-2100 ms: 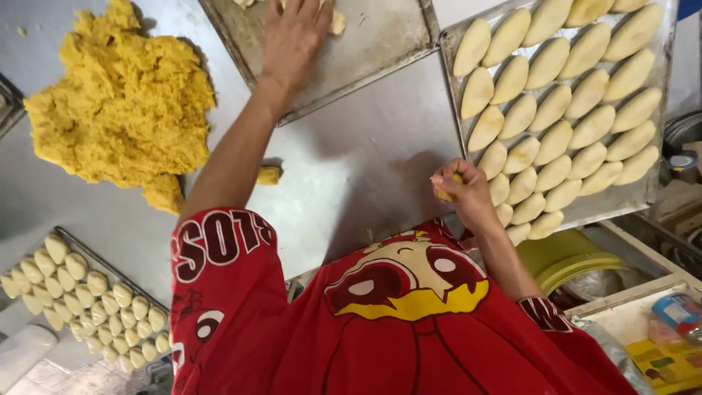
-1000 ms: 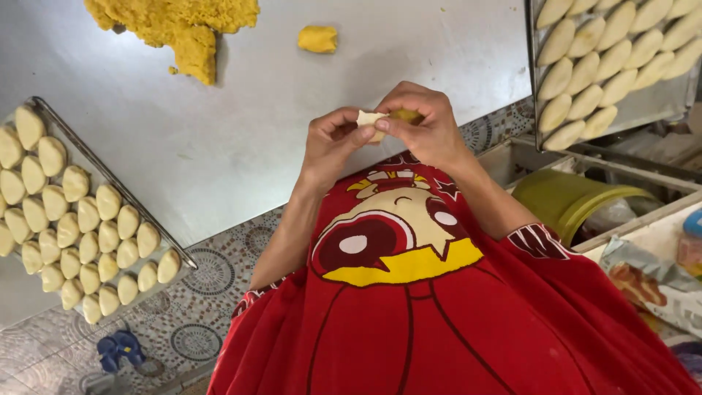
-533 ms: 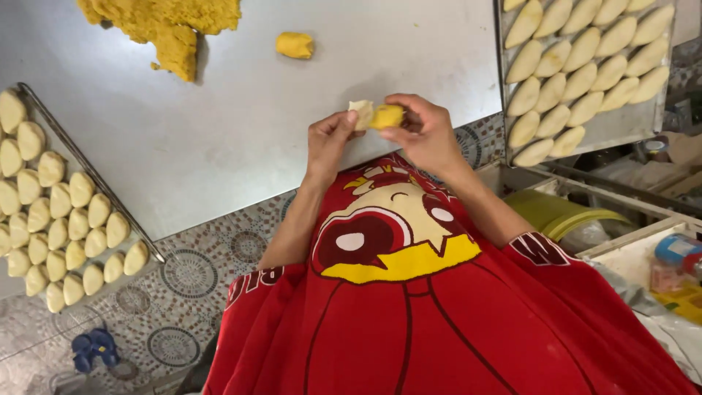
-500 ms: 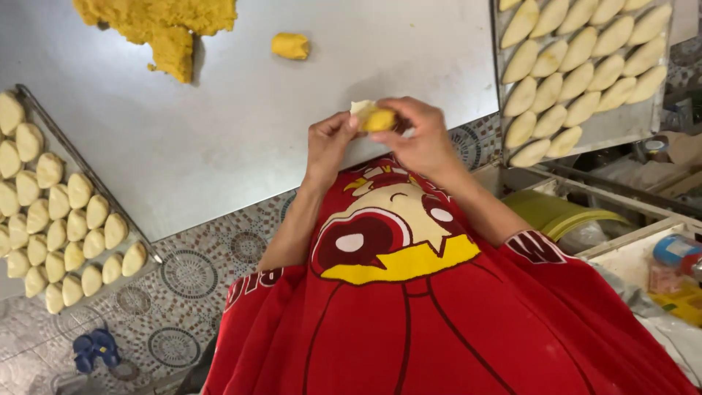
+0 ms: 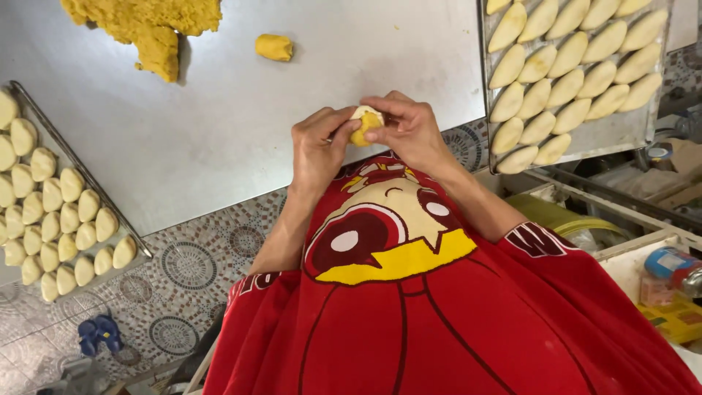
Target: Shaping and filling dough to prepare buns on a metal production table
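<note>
My left hand point(image 5: 318, 146) and my right hand point(image 5: 411, 132) meet close to my chest, both pinching one small piece of pale dough point(image 5: 365, 123) with yellow filling showing in its middle. The fingers of both hands wrap around its edges. A small yellow filling lump point(image 5: 274, 47) lies on the steel table point(image 5: 307, 66) beyond my hands. A big crumbly pile of yellow filling point(image 5: 150, 22) sits at the table's far left.
A metal tray point(image 5: 599, 135) at the right holds rows of shaped oval pastries point(image 5: 567, 58). Another tray point(image 5: 102, 201) with several small pastries point(image 5: 55, 219) lies at the left. Patterned floor tiles, blue sandals point(image 5: 99, 333) and boxes point(image 5: 669, 289) are below.
From reaching out over the trays, both hands came together near my chest. The dough piece has been folded further around the yellow filling.
</note>
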